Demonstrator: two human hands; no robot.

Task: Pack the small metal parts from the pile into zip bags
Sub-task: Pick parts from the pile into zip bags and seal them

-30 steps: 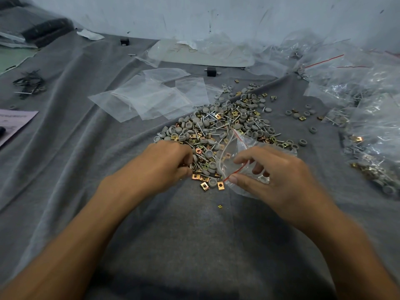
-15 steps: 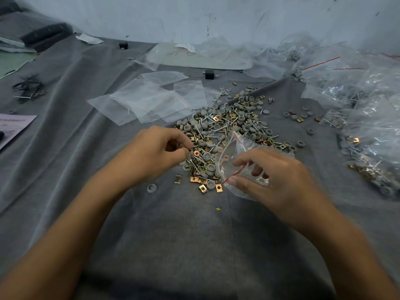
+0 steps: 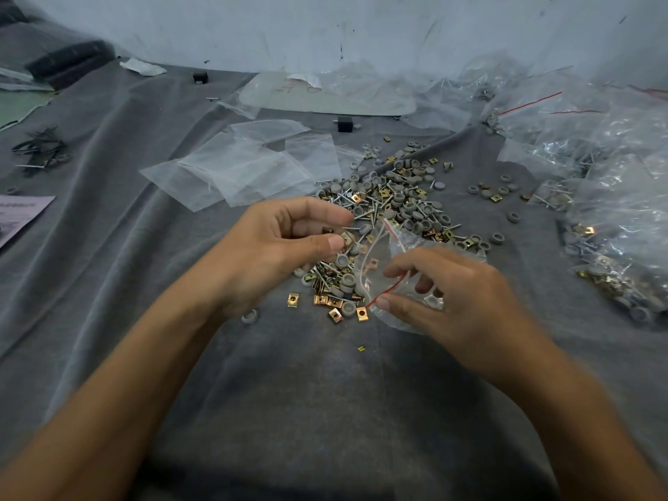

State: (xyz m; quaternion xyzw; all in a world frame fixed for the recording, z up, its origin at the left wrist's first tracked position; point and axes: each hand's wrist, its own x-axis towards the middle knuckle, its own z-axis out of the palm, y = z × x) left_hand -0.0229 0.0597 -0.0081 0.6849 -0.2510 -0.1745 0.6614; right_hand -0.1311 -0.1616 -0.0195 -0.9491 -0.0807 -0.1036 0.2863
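Observation:
A pile of small parts [image 3: 397, 207], grey round caps, brass clips and screws, lies on the grey cloth in the middle. My left hand [image 3: 285, 244] is raised just above the pile's near-left side, its thumb and fingers pinched on a few brass clips [image 3: 345, 238]. My right hand [image 3: 455, 294] holds a clear zip bag [image 3: 383, 258] with a red strip, its mouth open toward the left hand. A brass clip and grey caps sit inside the bag.
Empty clear bags [image 3: 245, 168] lie left of the pile. Filled bags [image 3: 621, 226] are heaped along the right side. Loose clips [image 3: 334, 307] and a grey cap [image 3: 250, 316] lie by my left wrist. A printed paper [image 3: 18, 215] is at the far left.
My left hand has lifted off the pile with clips pinched in its fingers and turned toward the bag's mouth. The right hand has kept the bag open in the same spot.

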